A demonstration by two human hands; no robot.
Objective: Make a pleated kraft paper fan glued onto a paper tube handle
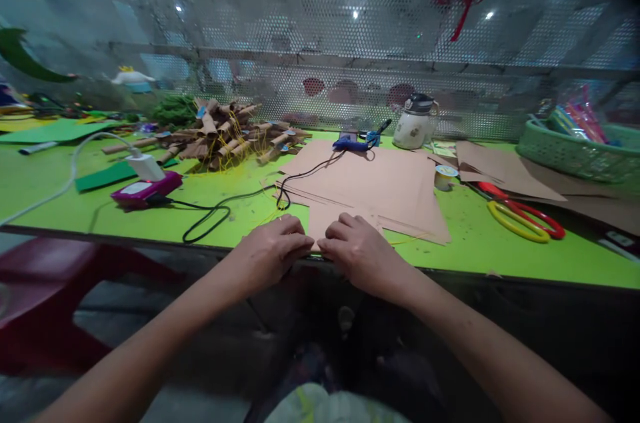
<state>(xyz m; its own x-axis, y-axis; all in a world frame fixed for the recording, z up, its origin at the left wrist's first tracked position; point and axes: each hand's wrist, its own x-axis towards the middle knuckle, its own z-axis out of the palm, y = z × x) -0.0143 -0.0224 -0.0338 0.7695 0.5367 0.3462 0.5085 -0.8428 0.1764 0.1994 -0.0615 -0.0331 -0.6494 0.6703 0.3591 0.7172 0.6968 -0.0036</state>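
I count two hands: the left hand (267, 248) and the right hand (357, 248) are close together, fingertips nearly meeting, each pinching the near edge of one brown paper piece (320, 218). I also see one blue glue gun (351, 143), one white jug (411, 127), one small cup (445, 176), one green basket (575, 155), one purple power block (146, 190) and two looped handles (531, 220), one red and one yellow; the paper rolls (225, 136) at far left overlap too much for me to count. The paper piece sits at the near edge of the counter (475, 250), and I have bare green surface right of the hands, up to the yellow loop. On my left, a black cable (210, 210) crosses the space between the power block and the large brown sheets (370, 176). The piece is plain, matte and pale brown; the hands hide its near corners.
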